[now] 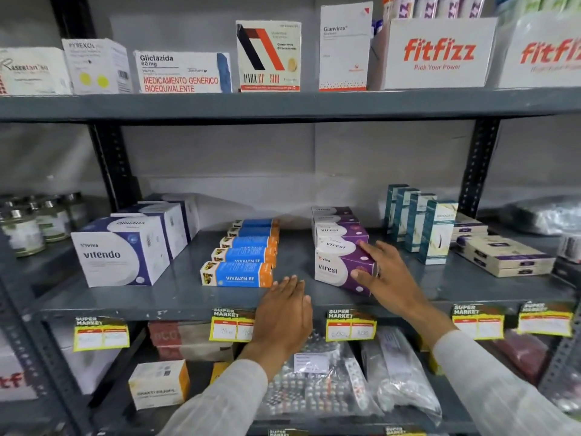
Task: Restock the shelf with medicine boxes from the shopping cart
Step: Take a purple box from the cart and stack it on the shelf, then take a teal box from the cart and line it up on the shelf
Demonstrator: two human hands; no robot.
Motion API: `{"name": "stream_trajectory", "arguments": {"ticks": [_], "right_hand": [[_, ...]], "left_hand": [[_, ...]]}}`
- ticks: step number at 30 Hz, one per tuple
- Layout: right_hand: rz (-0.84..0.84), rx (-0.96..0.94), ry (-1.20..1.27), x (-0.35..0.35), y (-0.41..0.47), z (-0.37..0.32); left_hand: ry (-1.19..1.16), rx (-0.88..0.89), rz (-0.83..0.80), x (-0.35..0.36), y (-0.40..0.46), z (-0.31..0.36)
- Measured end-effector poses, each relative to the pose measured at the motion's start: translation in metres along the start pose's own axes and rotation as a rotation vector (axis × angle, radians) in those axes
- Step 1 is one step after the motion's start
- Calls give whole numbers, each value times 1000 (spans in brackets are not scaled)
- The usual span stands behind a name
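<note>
While the front Virest box (pixel 344 269) was touched by the spread right hand (pixel 388 275), not clasped, the left hand (pixel 284 313) hovered flat and empty at the shelf (pixel 176 297) edge. Rows were already formed; much free space remained. No cart was seen. Grey metal racking stood against a grey wall.

We face a grey metal shelving unit (pixel 283 105) set against a plain grey wall (pixel 251 158). Two dark perforated uprights (pixel 110 162) rise between its boards, one on the left and one on the right. We see three levels: an upper board, a middle board and a lower one. Yellow price tags (pixel 101 333) hang along the middle board's front edge. The light is even and soft.
</note>
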State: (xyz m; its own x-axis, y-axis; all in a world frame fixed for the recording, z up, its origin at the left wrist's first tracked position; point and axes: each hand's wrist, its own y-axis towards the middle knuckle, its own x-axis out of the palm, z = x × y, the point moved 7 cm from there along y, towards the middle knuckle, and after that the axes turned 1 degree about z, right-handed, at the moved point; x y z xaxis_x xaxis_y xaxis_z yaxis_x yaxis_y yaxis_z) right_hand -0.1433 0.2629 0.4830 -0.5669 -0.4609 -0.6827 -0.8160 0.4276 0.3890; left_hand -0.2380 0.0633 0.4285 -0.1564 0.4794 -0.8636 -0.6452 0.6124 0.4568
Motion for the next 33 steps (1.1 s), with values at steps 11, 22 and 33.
{"name": "stream_trajectory", "arguments": {"ticks": [11, 22, 33], "right_hand": [[608, -330, 51, -34, -136, 19], [109, 393, -6, 84, -297, 269], [-523, 951, -230, 211, -469, 460]], "left_hand": [[-341, 165, 411, -13, -84, 46], [-286, 121, -444, 249, -273, 80], [-110, -151, -756, 353, -343, 78]]}}
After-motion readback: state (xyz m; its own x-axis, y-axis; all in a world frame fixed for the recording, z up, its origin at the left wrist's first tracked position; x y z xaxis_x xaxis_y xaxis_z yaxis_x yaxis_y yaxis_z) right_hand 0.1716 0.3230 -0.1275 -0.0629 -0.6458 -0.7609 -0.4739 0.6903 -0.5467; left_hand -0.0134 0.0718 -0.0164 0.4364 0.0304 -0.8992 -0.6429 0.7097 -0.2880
